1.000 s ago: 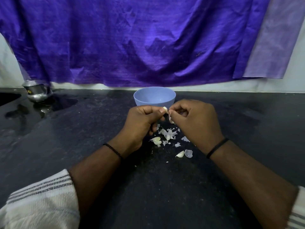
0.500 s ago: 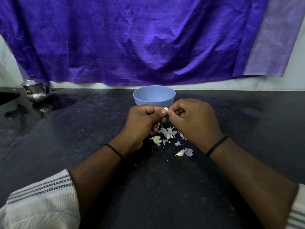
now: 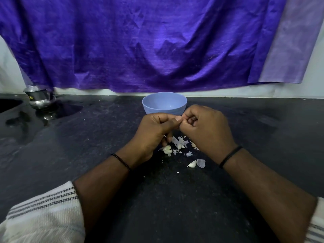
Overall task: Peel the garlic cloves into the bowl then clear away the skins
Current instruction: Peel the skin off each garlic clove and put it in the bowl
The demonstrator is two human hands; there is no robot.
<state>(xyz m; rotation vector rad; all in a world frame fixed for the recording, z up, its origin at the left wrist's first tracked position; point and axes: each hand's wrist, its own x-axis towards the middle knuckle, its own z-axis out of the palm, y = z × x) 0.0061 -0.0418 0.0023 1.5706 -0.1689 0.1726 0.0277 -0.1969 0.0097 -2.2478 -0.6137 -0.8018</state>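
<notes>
My left hand (image 3: 154, 132) and my right hand (image 3: 206, 130) meet just in front of the light blue bowl (image 3: 164, 102). Between their fingertips they pinch a small garlic clove (image 3: 178, 118), mostly hidden by the fingers. Under the hands, on the black counter (image 3: 87, 146), lies a scatter of white garlic skins (image 3: 179, 143). An unpeeled clove (image 3: 167, 149) lies by my left wrist. Another clove (image 3: 192, 163) lies nearer to me beside a loose skin (image 3: 201, 163). The inside of the bowl shows nothing from this angle.
A steel pot (image 3: 39, 99) stands at the back left, beside a dark sink opening (image 3: 8, 104). A purple cloth (image 3: 157, 42) hangs on the wall behind the counter. Small white crumbs dot the counter near me.
Both hands have closed in more tightly on the clove, so less of it shows between the fingertips. The skins and cloves on the counter have not moved.
</notes>
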